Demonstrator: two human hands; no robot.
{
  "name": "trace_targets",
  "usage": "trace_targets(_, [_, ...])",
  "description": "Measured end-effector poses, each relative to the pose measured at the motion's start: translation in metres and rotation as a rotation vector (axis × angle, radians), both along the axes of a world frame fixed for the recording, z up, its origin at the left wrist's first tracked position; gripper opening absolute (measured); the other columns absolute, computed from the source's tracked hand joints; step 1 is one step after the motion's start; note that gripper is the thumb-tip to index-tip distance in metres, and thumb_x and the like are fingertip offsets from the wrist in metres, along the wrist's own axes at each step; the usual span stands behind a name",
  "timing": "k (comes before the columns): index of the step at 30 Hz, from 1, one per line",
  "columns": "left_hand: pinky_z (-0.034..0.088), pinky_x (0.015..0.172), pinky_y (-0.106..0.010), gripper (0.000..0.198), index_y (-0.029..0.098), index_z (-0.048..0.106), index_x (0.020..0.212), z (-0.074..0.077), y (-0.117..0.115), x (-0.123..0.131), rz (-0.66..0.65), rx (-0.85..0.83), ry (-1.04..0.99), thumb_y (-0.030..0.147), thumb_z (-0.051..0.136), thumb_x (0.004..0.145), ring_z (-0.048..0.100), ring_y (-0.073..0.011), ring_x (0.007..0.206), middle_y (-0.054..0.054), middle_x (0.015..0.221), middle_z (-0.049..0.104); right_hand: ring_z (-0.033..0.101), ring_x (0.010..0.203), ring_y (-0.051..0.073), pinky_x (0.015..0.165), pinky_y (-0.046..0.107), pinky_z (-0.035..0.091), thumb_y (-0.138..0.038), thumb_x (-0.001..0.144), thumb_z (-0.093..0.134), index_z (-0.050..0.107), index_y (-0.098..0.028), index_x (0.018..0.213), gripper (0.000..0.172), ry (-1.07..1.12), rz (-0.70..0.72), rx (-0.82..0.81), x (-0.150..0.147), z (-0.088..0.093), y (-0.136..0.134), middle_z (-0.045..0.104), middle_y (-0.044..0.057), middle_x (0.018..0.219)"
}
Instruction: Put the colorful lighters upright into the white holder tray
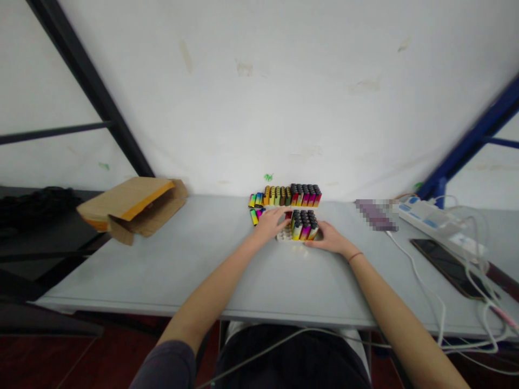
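Note:
Disposable lighters with black tops (305, 224) stand upright in rows in a white tray (285, 236) with round holes. The tray's front left holes are bare. My right hand (331, 238) curves round the tray's right end, thumb along the front edge. At the tray's left side is my left hand (271, 223), thumb and fingers apart beside a dark red lighter (288, 215). Whether the fingers touch that lighter is unclear. Behind stand a block of black-topped lighters (306, 195) and a block of yellowish ones (277, 195). Shiny multicoloured lighters (254, 216) lie partly behind my left hand.
An opened brown cardboard box (132, 200) lies on the grey table (194, 270) at the left. On the right are a blurred-out phone-like object (376, 215), a white power strip (438, 224), a dark phone (450, 266) and loose white cables (417, 275). A white wall rises behind.

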State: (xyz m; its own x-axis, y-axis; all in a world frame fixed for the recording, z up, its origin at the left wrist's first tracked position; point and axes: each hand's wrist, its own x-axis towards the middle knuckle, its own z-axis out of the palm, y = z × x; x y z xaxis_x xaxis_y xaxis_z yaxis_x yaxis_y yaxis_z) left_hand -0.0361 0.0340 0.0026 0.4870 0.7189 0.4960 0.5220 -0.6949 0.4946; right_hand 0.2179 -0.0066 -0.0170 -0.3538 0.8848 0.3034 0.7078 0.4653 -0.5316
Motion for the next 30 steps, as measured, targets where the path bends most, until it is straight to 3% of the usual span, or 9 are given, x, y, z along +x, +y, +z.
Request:
trace_targets(3, [0.044, 0.107, -0.041, 0.033, 0.022, 0.064, 0.126, 0.007, -0.006, -0.005, 0.064, 0.087, 0.036, 0.033, 0.053, 0.097, 0.06, -0.0255, 0.121, -0.01, 0.126, 0.068, 0.065, 0.111, 0.037, 0.101, 0.051, 0.048, -0.054, 0.07, 0.079, 0.064, -0.015, 0.125, 0.069, 0.001, -0.001, -0.006, 0.0, -0.001, 0.0, 0.071, 0.016, 0.122])
trace_targets(5, [0.045, 0.104, -0.039, 0.036, 0.02, 0.064, 0.127, 0.013, -0.005, -0.015, 0.214, 0.077, 0.024, 0.032, 0.048, 0.098, 0.062, -0.0253, 0.115, -0.012, 0.12, 0.069, 0.065, 0.112, 0.037, 0.101, 0.052, 0.048, -0.055, 0.07, 0.078, 0.064, -0.015, 0.125, 0.07, -0.005, -0.005, -0.017, 0.0, -0.001, 0.0, 0.071, 0.017, 0.123])
trace_targets(9, [0.048, 0.091, -0.032, 0.031, 0.021, 0.071, 0.117, 0.021, 0.004, -0.05, 0.484, -0.146, 0.121, 0.029, 0.052, 0.094, 0.066, -0.0236, 0.097, -0.01, 0.104, 0.071, 0.065, 0.111, 0.038, 0.1, 0.052, 0.048, -0.057, 0.07, 0.078, 0.064, -0.015, 0.125, 0.07, -0.008, -0.004, -0.021, 0.001, -0.002, 0.0, 0.07, 0.017, 0.123])
trace_targets(13, [0.047, 0.081, -0.028, 0.021, 0.024, 0.079, 0.09, 0.024, 0.014, -0.082, 0.501, -0.365, 0.228, 0.036, 0.063, 0.086, 0.067, -0.0242, 0.087, -0.007, 0.078, 0.069, 0.064, 0.111, 0.038, 0.101, 0.052, 0.047, -0.057, 0.071, 0.077, 0.063, -0.014, 0.125, 0.07, -0.012, 0.009, -0.024, 0.001, -0.001, 0.001, 0.07, 0.017, 0.125])
trace_targets(17, [0.043, 0.069, -0.026, 0.024, 0.023, 0.066, 0.056, 0.024, 0.019, -0.094, 0.539, -0.441, 0.145, 0.035, 0.074, 0.074, 0.066, -0.0246, 0.076, -0.004, 0.054, 0.061, 0.065, 0.108, 0.037, 0.1, 0.051, 0.049, -0.058, 0.071, 0.077, 0.066, -0.014, 0.12, 0.067, -0.027, -0.002, -0.039, 0.002, -0.001, 0.0, 0.071, 0.016, 0.121])
trace_targets(20, [0.043, 0.069, -0.026, 0.012, 0.023, 0.068, 0.066, 0.022, 0.019, -0.094, 0.58, -0.424, 0.084, 0.025, 0.08, 0.063, 0.067, -0.0248, 0.078, -0.003, 0.061, 0.067, 0.065, 0.108, 0.036, 0.099, 0.05, 0.049, -0.059, 0.073, 0.075, 0.067, -0.014, 0.118, 0.064, -0.031, 0.007, -0.032, 0.002, -0.002, 0.001, 0.072, 0.015, 0.118])
trace_targets(23, [0.044, 0.074, -0.027, 0.027, 0.023, 0.07, 0.084, 0.019, 0.019, -0.09, 0.587, -0.428, 0.127, 0.012, 0.073, 0.059, 0.068, -0.0256, 0.087, -0.004, 0.072, 0.071, 0.065, 0.109, 0.036, 0.098, 0.05, 0.05, -0.058, 0.072, 0.075, 0.067, -0.015, 0.117, 0.063, -0.018, 0.012, -0.024, 0.003, -0.004, 0.002, 0.072, 0.015, 0.119])
trace_targets(27, [0.043, 0.071, -0.028, 0.02, 0.023, 0.058, 0.059, 0.018, 0.02, -0.087, 0.54, -0.513, 0.166, 0.005, 0.066, 0.059, 0.067, -0.0263, 0.08, -0.001, 0.051, 0.057, 0.065, 0.108, 0.036, 0.097, 0.051, 0.05, -0.056, 0.071, 0.077, 0.068, -0.017, 0.116, 0.061, 0.003, 0.014, -0.027, 0.003, -0.005, 0.003, 0.072, 0.014, 0.118])
trace_targets(30, [0.04, 0.062, -0.026, 0.026, 0.023, 0.05, 0.051, 0.02, 0.021, -0.084, 0.499, -0.601, -0.013, 0.006, 0.066, 0.061, 0.061, -0.0224, 0.065, 0.003, 0.041, 0.044, 0.065, 0.109, 0.037, 0.098, 0.052, 0.05, -0.057, 0.071, 0.077, 0.067, -0.016, 0.118, 0.063, 0.004, 0.01, -0.025, 0.004, -0.005, 0.002, 0.072, 0.015, 0.119])
